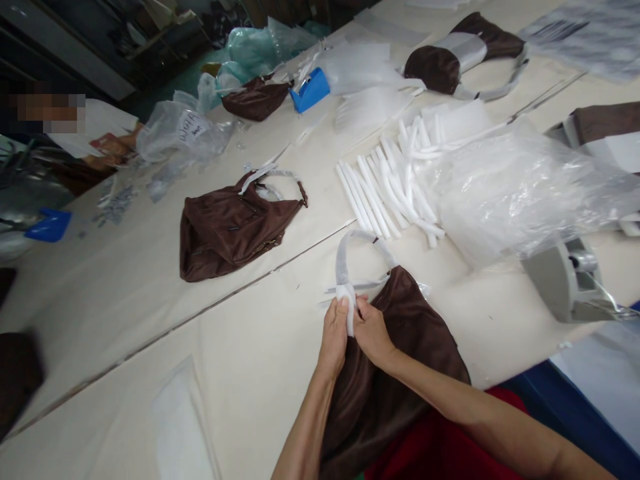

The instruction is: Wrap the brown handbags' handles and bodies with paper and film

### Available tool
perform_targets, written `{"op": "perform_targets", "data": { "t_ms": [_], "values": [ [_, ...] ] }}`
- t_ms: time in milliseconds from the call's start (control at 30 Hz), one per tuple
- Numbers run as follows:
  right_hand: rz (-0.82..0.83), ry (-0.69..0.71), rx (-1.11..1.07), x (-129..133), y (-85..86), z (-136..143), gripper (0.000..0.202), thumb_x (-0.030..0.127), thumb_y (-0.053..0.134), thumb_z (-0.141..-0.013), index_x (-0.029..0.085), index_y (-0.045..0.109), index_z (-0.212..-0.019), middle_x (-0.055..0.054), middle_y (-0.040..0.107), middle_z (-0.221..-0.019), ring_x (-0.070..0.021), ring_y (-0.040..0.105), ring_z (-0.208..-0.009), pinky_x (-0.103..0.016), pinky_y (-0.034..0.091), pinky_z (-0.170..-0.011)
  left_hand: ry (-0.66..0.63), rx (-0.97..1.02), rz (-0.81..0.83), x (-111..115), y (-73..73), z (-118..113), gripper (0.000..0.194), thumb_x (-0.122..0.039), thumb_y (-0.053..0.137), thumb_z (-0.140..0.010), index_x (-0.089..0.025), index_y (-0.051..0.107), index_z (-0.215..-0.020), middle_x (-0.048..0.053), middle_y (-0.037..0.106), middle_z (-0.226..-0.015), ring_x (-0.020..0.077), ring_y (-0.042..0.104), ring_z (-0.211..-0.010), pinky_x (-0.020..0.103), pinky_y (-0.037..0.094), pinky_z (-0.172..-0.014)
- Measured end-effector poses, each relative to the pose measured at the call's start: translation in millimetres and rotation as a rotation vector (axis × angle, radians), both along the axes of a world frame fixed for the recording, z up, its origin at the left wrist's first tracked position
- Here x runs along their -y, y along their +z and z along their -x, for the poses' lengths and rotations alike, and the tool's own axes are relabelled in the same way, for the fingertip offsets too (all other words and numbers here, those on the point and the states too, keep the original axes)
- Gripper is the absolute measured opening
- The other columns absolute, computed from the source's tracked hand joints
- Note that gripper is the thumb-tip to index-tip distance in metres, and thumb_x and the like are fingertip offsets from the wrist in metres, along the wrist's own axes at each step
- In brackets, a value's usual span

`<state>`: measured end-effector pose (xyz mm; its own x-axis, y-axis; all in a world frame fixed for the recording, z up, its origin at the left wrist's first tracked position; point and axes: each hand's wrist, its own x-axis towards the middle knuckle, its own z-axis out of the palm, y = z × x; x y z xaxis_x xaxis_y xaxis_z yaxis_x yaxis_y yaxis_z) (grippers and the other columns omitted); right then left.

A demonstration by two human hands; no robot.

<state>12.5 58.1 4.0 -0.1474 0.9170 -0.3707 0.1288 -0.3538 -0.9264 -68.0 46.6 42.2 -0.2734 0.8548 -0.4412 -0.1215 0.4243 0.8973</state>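
Observation:
A brown handbag (415, 327) lies at the table's near edge, right in front of me. Its looped handle (343, 257) is covered in pale wrapping. Around the handle's left base sits a piece of white foam wrap (346, 293). My left hand (334, 330) grips this wrap from the left, thumb on top. From the right, my right hand (370, 327) pinches the same wrap, its fingers closed and partly hidden. Thin pale strips stick out behind both hands.
Another brown bag (235, 230) lies left of centre. White foam tubes (375, 193) and a clear plastic sheet (530, 187) lie ahead to the right. A tape dispenser (570, 273) stands at right. A person's hand (113, 147) is at far left.

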Motion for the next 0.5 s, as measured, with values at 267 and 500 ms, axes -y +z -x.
{"op": "perform_targets", "data": {
  "t_ms": [267, 500],
  "values": [
    [-0.024, 0.06, 0.072, -1, 1.3, -9, 0.018, 0.032, 0.045, -0.085, 0.021, 0.051, -0.072, 0.001, 0.054, -0.064, -0.0146, 0.048, -0.061, -0.027, 0.04, -0.061, 0.117, 0.047, 0.078, -12, 4.4, -13, 0.053, -0.059, 0.072, -0.072, -0.01, 0.071, -0.09, 0.012, 0.075, -0.084, 0.0251, 0.071, -0.081, 0.032, 0.055, -0.073],
    [0.323, 0.157, -0.497, 2, 32.7, -41, 0.02, 0.039, 0.064, -0.075, 0.019, 0.06, -0.077, 0.001, 0.058, -0.072, -0.0154, 0.052, -0.071, -0.027, 0.043, -0.067, 0.239, 0.066, 0.094, -10, 7.4, -11, 0.053, -0.06, 0.076, -0.066, -0.012, 0.066, -0.087, 0.012, 0.074, -0.079, 0.0252, 0.071, -0.075, 0.032, 0.055, -0.066]
  ]
}}
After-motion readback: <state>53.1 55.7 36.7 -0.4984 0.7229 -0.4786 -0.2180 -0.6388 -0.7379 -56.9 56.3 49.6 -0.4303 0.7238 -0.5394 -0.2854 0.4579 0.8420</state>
